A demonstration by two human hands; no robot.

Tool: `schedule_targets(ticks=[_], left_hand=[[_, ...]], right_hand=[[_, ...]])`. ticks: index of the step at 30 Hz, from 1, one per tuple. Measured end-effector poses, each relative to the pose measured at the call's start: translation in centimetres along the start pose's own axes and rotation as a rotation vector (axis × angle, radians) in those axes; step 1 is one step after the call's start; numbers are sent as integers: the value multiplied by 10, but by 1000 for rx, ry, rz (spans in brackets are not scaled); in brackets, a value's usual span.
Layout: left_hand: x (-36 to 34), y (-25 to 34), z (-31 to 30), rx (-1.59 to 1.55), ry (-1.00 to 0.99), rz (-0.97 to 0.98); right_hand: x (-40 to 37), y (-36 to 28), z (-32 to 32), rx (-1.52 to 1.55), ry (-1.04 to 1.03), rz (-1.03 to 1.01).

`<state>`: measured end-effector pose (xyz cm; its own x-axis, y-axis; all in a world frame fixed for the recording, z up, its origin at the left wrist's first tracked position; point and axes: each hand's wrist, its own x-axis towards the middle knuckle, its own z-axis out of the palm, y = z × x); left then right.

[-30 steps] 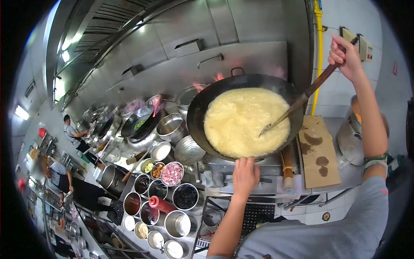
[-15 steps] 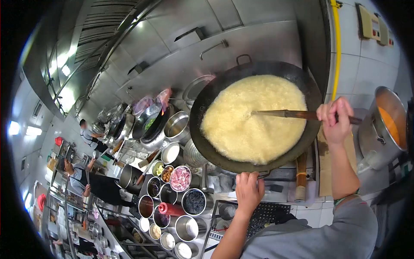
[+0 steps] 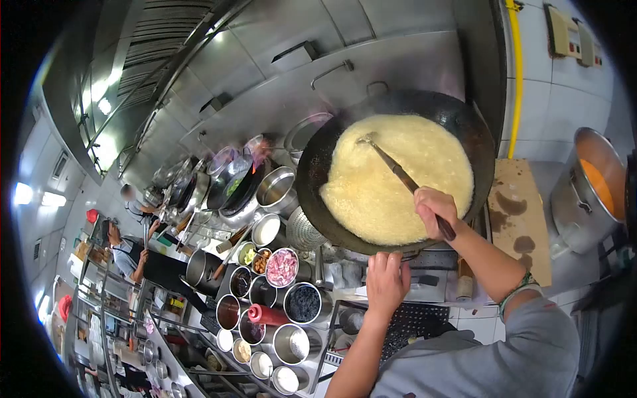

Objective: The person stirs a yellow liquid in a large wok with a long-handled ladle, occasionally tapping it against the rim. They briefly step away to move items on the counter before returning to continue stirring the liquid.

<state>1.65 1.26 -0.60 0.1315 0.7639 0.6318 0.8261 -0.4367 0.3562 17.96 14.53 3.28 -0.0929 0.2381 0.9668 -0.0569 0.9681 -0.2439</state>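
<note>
A large dark wok (image 3: 318,159) holds a pale yellow, frothy liquid (image 3: 378,199). My right hand (image 3: 436,209) is closed around the wooden handle of a long ladle (image 3: 395,166), whose head touches the liquid near the wok's upper left part. At the wok's near rim, my left hand (image 3: 387,278) has its fingers pressed together over the edge by the small handle; what they grip is partly hidden.
A tall pot with orange contents (image 3: 564,205) stands right of stained cardboard (image 3: 517,219). Left are a perforated strainer (image 3: 304,229), a red bottle (image 3: 267,315) and several ingredient containers, including dark food (image 3: 302,303). Two co-workers stand farther left, one in a dark apron (image 3: 162,272).
My right hand has moved left and down, nearer the wok's near rim. The ladle now slants, with its head farther up and left. My left hand stays at the rim.
</note>
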Motion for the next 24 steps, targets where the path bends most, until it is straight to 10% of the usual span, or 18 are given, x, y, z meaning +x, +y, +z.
schedule_targets(ticks=[7,24], left_hand=[[-8,1,-13,-69,-16,12],[-20,-2,-23,-184,-20,6]], right_hand=[[19,-15,-43,-90,148,426],[177,-159,-146,-48,97,595]])
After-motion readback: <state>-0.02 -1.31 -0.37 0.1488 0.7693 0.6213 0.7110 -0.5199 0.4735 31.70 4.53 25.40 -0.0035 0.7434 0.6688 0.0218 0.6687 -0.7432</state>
